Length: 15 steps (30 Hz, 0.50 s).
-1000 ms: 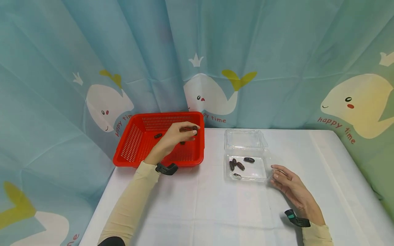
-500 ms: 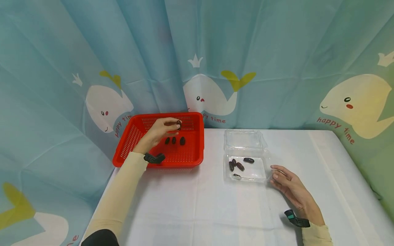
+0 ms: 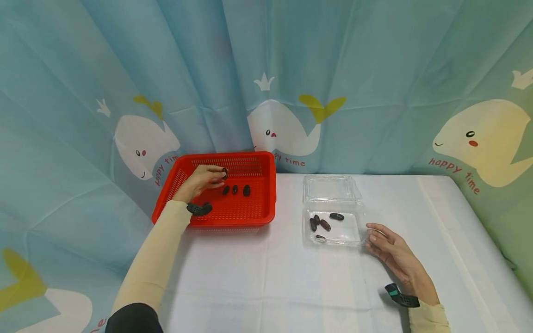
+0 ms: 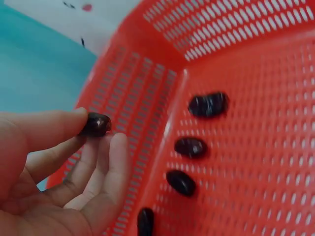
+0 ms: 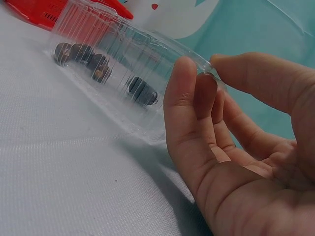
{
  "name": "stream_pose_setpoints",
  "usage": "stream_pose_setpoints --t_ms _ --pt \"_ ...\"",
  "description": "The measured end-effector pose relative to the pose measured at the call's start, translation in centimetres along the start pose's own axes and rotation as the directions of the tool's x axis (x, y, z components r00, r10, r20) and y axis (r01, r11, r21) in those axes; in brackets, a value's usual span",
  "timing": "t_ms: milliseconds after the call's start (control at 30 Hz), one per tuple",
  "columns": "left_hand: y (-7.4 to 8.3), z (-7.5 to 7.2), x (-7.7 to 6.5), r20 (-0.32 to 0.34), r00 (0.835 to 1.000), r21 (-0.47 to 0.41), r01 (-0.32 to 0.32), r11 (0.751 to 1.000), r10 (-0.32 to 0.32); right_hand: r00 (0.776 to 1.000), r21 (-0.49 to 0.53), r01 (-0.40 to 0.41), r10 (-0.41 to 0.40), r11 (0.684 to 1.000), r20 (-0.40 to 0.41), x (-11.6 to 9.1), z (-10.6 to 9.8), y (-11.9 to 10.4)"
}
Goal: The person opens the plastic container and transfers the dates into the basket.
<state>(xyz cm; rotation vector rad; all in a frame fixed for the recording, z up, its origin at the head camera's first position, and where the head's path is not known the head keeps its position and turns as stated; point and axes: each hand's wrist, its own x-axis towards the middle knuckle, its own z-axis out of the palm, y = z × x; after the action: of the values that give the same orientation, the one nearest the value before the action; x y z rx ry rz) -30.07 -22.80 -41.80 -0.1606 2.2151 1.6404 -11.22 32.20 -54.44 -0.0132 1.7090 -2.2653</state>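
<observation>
In the head view my left hand (image 3: 201, 180) is over the left part of the red basket (image 3: 233, 223), pinching a dark brown date (image 4: 96, 124) between thumb and fingers. Several more dates, among them one (image 4: 208, 104) near the basket's corner, lie on its perforated floor in the left wrist view. To the right stands a clear plastic container (image 3: 350, 240) with its lid (image 3: 331, 187) folded back. Dates, such as this one (image 3: 336, 216), lie inside it. My right hand (image 3: 395, 254) holds the container's right rim with thumb and fingertips.
A white cloth (image 3: 291, 277) covers the table. Behind it hangs a blue-green curtain (image 3: 374, 60) with whale prints, close to the back of the basket and the lid. The basket and the container stand apart on the cloth.
My left hand has moved left across the basket with the date in its fingers, uncovering dates on the basket floor. The right hand and the container have stayed in place.
</observation>
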Motion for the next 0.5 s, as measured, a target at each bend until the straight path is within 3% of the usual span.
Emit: stream_pose_setpoints --t_ms 267,500 --pt "-1.4 -0.9 0.7 -0.031 0.998 0.12 0.052 0.991 -0.049 1.0 -0.016 0.003 -0.003 1.0 -0.003 0.0 0.0 0.1" --pt "-2.5 -1.1 1.2 -0.071 0.996 0.239 0.064 0.969 -0.048 1.0 -0.016 -0.002 0.002 1.0 -0.011 -0.1 0.0 0.1"
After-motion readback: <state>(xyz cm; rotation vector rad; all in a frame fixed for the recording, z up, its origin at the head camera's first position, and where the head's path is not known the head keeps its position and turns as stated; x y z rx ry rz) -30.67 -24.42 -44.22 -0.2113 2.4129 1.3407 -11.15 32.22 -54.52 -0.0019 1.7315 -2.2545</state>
